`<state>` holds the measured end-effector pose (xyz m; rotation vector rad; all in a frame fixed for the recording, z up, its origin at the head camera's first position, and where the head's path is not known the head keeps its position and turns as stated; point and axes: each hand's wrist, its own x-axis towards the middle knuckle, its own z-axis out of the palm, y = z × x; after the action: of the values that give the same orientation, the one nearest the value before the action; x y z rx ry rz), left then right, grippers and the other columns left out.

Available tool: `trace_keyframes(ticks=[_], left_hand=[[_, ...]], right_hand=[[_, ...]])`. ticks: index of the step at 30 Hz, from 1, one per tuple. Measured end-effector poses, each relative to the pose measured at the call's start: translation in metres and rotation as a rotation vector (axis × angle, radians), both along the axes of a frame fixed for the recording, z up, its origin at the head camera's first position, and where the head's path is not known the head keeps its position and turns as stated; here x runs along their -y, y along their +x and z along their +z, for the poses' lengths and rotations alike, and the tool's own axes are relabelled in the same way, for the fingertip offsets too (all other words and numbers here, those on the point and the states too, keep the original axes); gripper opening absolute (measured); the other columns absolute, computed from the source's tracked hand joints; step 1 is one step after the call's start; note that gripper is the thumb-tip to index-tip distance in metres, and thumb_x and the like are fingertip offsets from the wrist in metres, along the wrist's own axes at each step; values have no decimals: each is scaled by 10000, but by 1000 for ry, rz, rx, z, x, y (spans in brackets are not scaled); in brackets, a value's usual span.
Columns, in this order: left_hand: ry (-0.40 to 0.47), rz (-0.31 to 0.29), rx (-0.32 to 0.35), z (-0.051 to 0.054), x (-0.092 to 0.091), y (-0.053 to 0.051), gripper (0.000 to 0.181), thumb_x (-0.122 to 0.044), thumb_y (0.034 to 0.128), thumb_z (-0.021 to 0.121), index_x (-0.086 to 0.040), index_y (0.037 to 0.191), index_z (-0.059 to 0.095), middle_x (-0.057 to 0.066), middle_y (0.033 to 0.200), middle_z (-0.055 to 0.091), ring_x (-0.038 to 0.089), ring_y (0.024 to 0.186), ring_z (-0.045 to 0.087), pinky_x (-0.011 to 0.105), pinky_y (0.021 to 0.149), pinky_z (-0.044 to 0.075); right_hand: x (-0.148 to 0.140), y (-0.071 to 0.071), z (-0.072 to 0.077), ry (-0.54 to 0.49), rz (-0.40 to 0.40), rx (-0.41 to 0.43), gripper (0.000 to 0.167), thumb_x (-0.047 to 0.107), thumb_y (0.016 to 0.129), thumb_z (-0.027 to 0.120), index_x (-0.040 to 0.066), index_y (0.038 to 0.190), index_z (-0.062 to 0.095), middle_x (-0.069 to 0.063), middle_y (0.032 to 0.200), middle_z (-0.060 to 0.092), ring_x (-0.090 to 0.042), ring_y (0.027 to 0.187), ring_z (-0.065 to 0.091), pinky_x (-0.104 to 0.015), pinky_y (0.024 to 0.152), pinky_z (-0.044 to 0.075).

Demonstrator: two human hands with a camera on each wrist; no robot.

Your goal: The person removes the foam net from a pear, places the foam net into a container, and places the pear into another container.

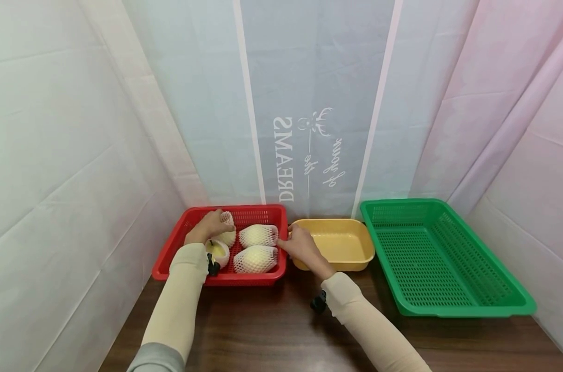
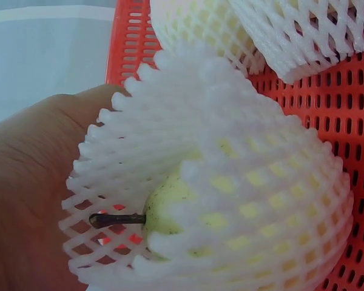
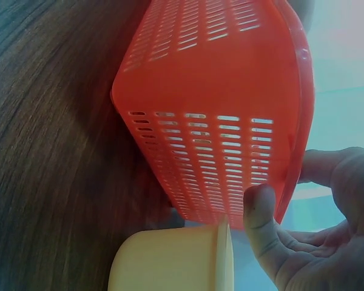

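Your left hand (image 1: 210, 227) reaches into the red basket (image 1: 246, 279), its fingers bent over the back-left fruit (image 1: 227, 236) and the thumb on the near side. It seems to have hold of that fruit in its white foam net, though the fingertips are mostly hidden and you cannot tell how firm the grip is. Your right hand (image 1: 305, 246) pinches the basket's right rim, thumb pressed to the outer wall and a finger behind the lip.

Just in front of your left hand sits the front-left fruit (image 1: 218, 250), yellow-green skin and dark stem showing through its net's open end. To the right, the back-right fruit (image 1: 257, 235) and the front-right fruit (image 1: 256, 259) lie on their sides, both netted, one behind the other.

Beside the basket, past your right fingers, stands a yellow tub (image 1: 339, 245), with a larger green basket (image 1: 430, 274) farther right. All three containers rest on the dark wood-grain table (image 1: 263, 330), before a printed cloth (image 1: 318, 67).
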<state>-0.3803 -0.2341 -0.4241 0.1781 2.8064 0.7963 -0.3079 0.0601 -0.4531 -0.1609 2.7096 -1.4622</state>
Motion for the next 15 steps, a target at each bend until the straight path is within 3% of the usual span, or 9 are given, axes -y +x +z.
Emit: trace_keyframes(ticks=[5,13,15], left_hand=[[16,0,63,-1,0,0,891,-237,981,734,86,1640,229,312,1698,286,481,1570,295,621,1242,340],[35,47,161,-4,-1,0,992,-177,960,755,-16,1698,112,264,1758,156,450,1617,195,639,1260,296],[56,66,188,-5,-2,-1,1031,-183,956,765,-43,1707,73,254,1763,143,442,1601,232,639,1237,338]], right_hand=[[0,0,-1,4,-5,-9,460,192,950,786,-22,1304,584,-100,809,687,-236,611,665,-262,544,567],[-1,0,-1,-1,4,2,470,198,945,792,-23,1303,583,-102,828,686,-172,586,622,-273,553,572],[-1,0,-1,-3,3,3,465,194,945,792,-25,1299,584,-103,825,684,-174,586,620,-271,552,570]])
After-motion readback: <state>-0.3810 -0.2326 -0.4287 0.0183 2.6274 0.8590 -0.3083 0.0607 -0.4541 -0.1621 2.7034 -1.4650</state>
